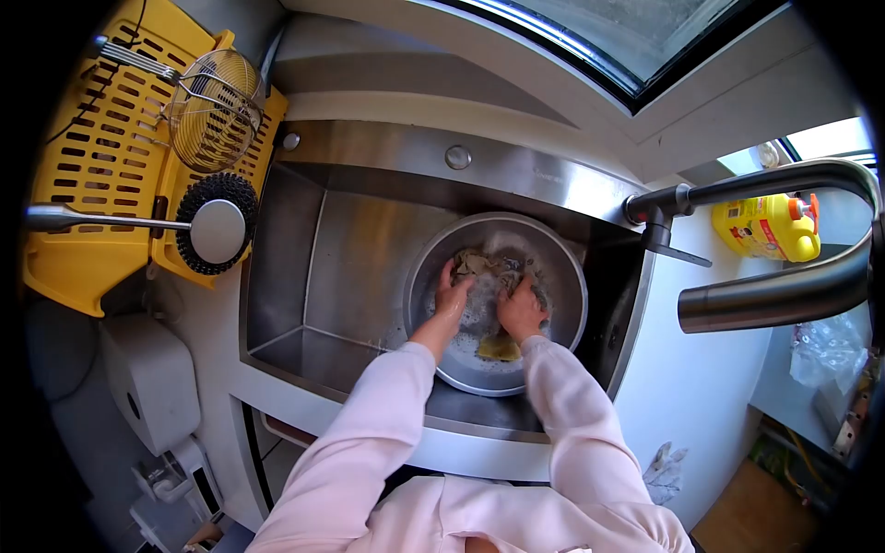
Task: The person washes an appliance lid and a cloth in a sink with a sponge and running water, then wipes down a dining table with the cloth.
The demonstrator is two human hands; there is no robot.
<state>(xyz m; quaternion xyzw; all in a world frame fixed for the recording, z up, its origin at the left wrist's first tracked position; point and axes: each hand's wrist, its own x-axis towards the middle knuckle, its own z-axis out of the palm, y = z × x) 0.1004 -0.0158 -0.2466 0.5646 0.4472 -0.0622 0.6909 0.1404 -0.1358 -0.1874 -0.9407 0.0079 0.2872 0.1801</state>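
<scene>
A white surface (705,387) goes around a big steel sink (359,244). Past the back edge of the surface there is a window (608,37) with a dark frame. At the left end is a yellow rack (97,175) full of slots. A bendy dark metal tap (765,304) stands by the sink's back right corner. Inside the sink, on its right side, sits a round metal basin (579,304) with cloudy water in it. A yellow bottle (761,228) with an orange top is near the back right of the surface. A wire strainer (214,111) and a round black brush (217,226) show against the rack.

Both hands are down in the basin with bent fingers. The left hand (451,302) touches a crumpled brown clump (472,263) near the basin's back left rim. The right hand (522,311) is right of the middle. I can't tell if either one is squeezing anything. A little yellow-brown piece (499,347) lies near the basin's front rim.
</scene>
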